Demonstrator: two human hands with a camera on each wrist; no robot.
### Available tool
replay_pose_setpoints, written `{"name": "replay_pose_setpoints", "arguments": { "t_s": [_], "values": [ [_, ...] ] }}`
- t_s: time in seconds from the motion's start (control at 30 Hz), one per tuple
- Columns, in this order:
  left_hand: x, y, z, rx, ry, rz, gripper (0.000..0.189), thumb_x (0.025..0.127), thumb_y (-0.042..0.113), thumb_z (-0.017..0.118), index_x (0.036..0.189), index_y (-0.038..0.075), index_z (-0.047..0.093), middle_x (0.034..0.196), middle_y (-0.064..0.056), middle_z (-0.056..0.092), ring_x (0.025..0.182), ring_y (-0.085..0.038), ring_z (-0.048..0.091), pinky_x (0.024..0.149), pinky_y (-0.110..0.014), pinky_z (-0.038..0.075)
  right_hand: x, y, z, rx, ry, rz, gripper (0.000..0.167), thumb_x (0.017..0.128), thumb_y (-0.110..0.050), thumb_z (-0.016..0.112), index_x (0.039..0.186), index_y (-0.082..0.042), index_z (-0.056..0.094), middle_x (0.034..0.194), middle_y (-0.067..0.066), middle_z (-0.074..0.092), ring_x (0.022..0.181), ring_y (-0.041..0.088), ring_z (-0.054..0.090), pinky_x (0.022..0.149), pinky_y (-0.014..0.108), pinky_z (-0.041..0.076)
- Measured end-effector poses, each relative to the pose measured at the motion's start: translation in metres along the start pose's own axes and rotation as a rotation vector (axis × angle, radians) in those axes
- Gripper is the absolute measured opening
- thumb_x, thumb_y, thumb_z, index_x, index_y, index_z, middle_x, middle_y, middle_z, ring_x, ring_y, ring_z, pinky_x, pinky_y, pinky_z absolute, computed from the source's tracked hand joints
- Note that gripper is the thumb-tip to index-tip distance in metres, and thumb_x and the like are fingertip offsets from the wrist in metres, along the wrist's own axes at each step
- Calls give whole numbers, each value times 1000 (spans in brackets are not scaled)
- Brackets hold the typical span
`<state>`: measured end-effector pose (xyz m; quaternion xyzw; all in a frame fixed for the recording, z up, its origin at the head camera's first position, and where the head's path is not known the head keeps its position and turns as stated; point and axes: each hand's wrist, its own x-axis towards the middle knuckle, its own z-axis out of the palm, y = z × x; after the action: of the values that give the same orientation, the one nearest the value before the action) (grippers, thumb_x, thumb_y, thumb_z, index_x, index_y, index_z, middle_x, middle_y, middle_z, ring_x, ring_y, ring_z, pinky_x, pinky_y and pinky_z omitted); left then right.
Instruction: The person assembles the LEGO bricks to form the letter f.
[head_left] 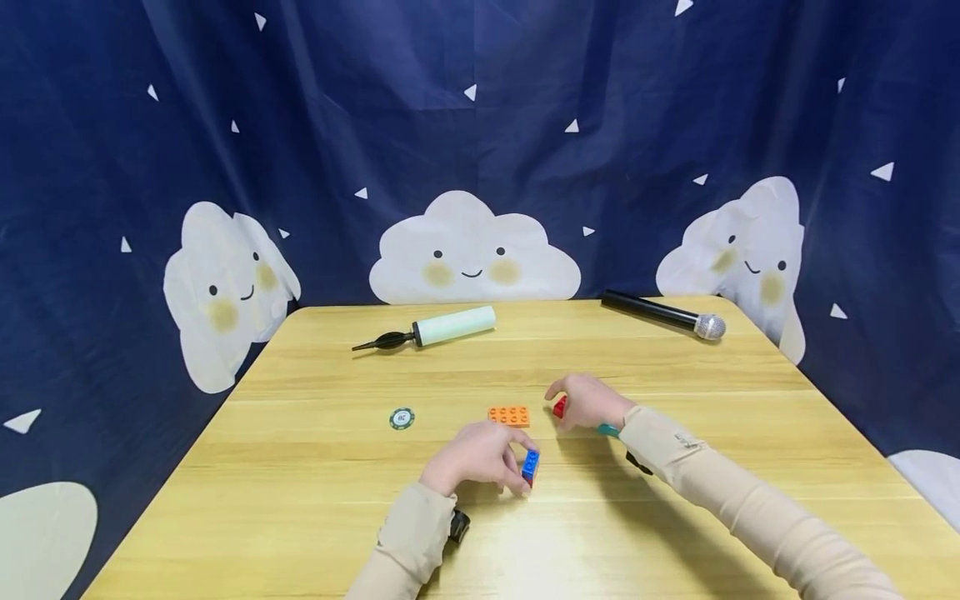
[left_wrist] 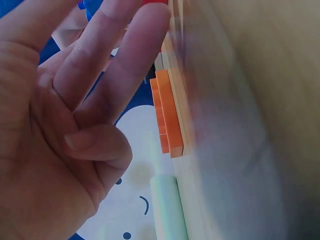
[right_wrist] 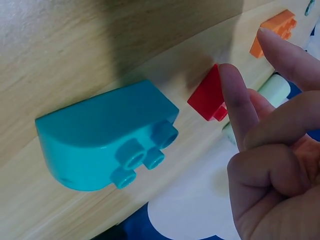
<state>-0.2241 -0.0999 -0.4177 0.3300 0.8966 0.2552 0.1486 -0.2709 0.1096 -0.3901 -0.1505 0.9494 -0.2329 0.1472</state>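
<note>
My left hand [head_left: 480, 457] pinches a small blue brick [head_left: 531, 461], with red showing directly under it. In the left wrist view, the blue brick [left_wrist: 92, 7] is mostly cut off at the top edge, and the other fingers are spread. My right hand [head_left: 592, 402] is over a small red brick [head_left: 560, 407], its fingers around it. From the right wrist, one fingertip overlaps the side of the red brick [right_wrist: 206, 97], which stands studs up on the table; another finger stands apart from it. A teal brick [right_wrist: 107, 135] with a rounded end lies below the right wrist.
An orange brick [head_left: 508, 417] lies between the hands, with a round poker chip [head_left: 402, 418] to its left. Toward the back are a pale green and black hand pump [head_left: 453, 326] and a black microphone [head_left: 660, 314]. A dark blue curtain [head_left: 480, 133] borders the wooden table [head_left: 300, 467].
</note>
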Motion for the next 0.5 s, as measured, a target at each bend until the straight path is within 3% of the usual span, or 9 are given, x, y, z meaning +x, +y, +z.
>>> {"name": "replay_pose_setpoints", "arguments": {
  "t_s": [0.17,0.37,0.5],
  "values": [
    [-1,-2,0,-16,20,-27,45,75,29,81,115,17,67,68,18,69,49,2,60,73,-18,44,1,0,4,3,-10,-37,55,71,-4,80,122,-5,62,54,-5,43,48,8,39,47,21,32],
    [-1,-4,0,55,85,-41,43,71,36,82,108,19,68,66,18,68,54,6,56,61,-19,41,6,-1,10,172,-89,-82,57,74,-5,79,127,-3,58,57,-3,55,43,7,37,43,19,32],
    [0,-3,-1,90,115,-26,46,68,39,83,106,19,68,67,18,67,57,5,54,58,-19,40,12,1,14,244,-98,-98,60,77,-4,77,132,-2,53,61,-1,63,41,6,37,43,19,33]
  ]
}}
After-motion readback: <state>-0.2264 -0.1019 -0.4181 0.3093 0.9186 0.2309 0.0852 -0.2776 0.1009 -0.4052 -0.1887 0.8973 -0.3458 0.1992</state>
